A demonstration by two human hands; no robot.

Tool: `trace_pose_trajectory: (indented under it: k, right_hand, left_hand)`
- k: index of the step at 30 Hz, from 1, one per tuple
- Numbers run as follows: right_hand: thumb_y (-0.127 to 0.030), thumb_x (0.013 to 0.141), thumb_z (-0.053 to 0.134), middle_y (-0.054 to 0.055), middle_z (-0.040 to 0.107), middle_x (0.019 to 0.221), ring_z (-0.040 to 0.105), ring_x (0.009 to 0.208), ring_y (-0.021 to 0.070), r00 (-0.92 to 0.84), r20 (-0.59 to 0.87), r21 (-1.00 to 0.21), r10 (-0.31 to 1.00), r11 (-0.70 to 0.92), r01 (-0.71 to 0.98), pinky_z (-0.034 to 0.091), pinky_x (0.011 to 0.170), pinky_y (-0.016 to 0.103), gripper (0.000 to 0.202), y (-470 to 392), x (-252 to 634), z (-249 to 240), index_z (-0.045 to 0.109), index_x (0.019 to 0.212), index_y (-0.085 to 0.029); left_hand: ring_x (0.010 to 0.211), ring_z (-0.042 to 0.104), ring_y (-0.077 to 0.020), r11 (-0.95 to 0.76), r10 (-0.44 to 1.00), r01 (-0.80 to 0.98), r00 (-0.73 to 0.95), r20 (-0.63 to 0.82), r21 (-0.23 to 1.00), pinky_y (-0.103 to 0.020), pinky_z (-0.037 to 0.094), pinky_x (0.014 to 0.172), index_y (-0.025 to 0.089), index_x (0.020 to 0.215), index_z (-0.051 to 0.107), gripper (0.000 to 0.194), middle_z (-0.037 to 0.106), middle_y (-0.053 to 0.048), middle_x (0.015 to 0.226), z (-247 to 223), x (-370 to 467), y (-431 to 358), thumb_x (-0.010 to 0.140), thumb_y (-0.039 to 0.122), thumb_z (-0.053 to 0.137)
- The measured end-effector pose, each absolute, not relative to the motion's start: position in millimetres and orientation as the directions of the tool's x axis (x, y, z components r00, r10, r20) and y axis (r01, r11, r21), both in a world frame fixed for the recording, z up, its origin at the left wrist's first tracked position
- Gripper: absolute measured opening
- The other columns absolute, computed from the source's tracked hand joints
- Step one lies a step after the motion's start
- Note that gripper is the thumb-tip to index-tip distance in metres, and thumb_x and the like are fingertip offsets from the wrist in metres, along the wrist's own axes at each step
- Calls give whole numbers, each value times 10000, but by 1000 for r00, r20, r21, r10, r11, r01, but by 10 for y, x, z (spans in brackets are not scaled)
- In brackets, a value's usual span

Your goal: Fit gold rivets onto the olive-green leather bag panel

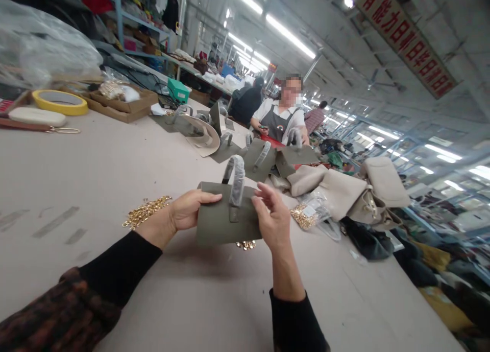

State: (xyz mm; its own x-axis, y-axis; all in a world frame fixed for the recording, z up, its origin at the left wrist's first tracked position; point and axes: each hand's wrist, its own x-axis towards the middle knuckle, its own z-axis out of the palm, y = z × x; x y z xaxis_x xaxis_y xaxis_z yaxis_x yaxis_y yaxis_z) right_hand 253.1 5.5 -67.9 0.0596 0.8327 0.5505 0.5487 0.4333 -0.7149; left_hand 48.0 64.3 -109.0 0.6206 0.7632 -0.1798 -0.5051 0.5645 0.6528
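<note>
I hold an olive-green leather bag panel [222, 221] with a wrapped handle [236, 181] upright above the table. My left hand [188, 209] grips its left edge, thumb across the top. My right hand [272, 219] pinches its right edge, fingers curled near the handle base. A pile of gold chain [147, 211] lies on the table just left of my left wrist. A few gold pieces [246, 245] show under the panel's lower edge.
Several more olive panels with handles [260, 158] lie further back. Beige bags [344, 191] and a plastic bag of gold hardware [306, 215] sit right. A yellow tape roll [60, 102] and cardboard tray [122, 106] are at left. A person in an apron [281, 119] works across the table [95, 173].
</note>
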Motion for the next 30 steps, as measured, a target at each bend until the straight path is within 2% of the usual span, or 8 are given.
trace_pose_trajectory:
  k: [3, 6, 8, 11, 16, 21, 24, 30]
  right_hand:
    - [-382, 868, 600, 39, 676, 875, 619, 782, 189, 218, 325, -777, 920, 129, 616, 474, 728, 292, 263, -243, 2797, -958, 689, 997, -170]
    - [-300, 860, 569, -5, 654, 706, 592, 664, 178, 190, 22, -649, 982, -131, 750, 407, 634, 287, 179, -518, 2935, -1230, 709, 809, -200]
    - [-224, 865, 555, -15, 662, 729, 604, 701, 186, 209, -61, -549, 976, -208, 810, 389, 644, 289, 167, -631, 2925, -1372, 710, 804, -216]
    - [-213, 894, 572, 0, 664, 791, 608, 746, 200, 234, -30, -439, 972, -222, 870, 383, 672, 295, 141, -676, 2833, -1498, 703, 843, -214]
    - [-125, 912, 554, 39, 657, 931, 617, 836, 209, 137, 114, -351, 984, -89, 932, 398, 747, 295, 175, -630, 2719, -1553, 682, 1014, -186]
    - [-130, 931, 552, 51, 643, 883, 616, 794, 221, 107, 121, -247, 987, -75, 966, 396, 712, 309, 163, -632, 2701, -1562, 692, 999, -178]
    - [-138, 918, 558, 44, 660, 897, 623, 807, 218, 130, 105, -286, 986, -95, 953, 401, 721, 308, 163, -614, 2714, -1559, 702, 967, -196]
    - [-262, 856, 532, 6, 684, 828, 625, 755, 206, 242, -57, -556, 969, -232, 798, 414, 669, 296, 176, -570, 2752, -1580, 707, 857, -240]
  left_hand:
    - [881, 666, -369, 562, 776, -478, 586, -232, 675, -396, 613, 735, -18, 1044, 663, 256, 644, -264, 1033, -1172, 442, 706, 803, 66, 654]
    - [852, 673, -361, 575, 788, -469, 538, -299, 671, -401, 620, 711, -31, 1022, 664, 220, 645, -275, 1018, -1268, 429, 754, 825, 47, 604]
    - [827, 676, -356, 585, 790, -475, 519, -327, 657, -410, 622, 695, -29, 1017, 661, 216, 651, -270, 997, -1321, 449, 764, 824, 31, 586]
    - [776, 680, -353, 593, 785, -473, 520, -338, 651, -411, 623, 669, -7, 999, 667, 226, 667, -246, 939, -1385, 494, 761, 781, 24, 614]
    - [794, 678, -354, 614, 763, -453, 551, -339, 646, -399, 617, 703, 24, 941, 686, 215, 676, -224, 906, -1435, 517, 764, 729, 58, 675]
    - [781, 679, -334, 649, 734, -439, 576, -360, 622, -368, 615, 691, 9, 930, 693, 175, 675, -229, 896, -1421, 512, 770, 775, 63, 634]
    - [767, 679, -328, 668, 717, -435, 595, -364, 604, -358, 613, 674, -22, 930, 688, 168, 666, -253, 900, -1428, 521, 764, 819, 47, 583]
    - [801, 678, -326, 673, 703, -430, 626, -339, 602, -354, 605, 716, -27, 983, 679, 203, 655, -263, 987, -1473, 547, 747, 820, 73, 608]
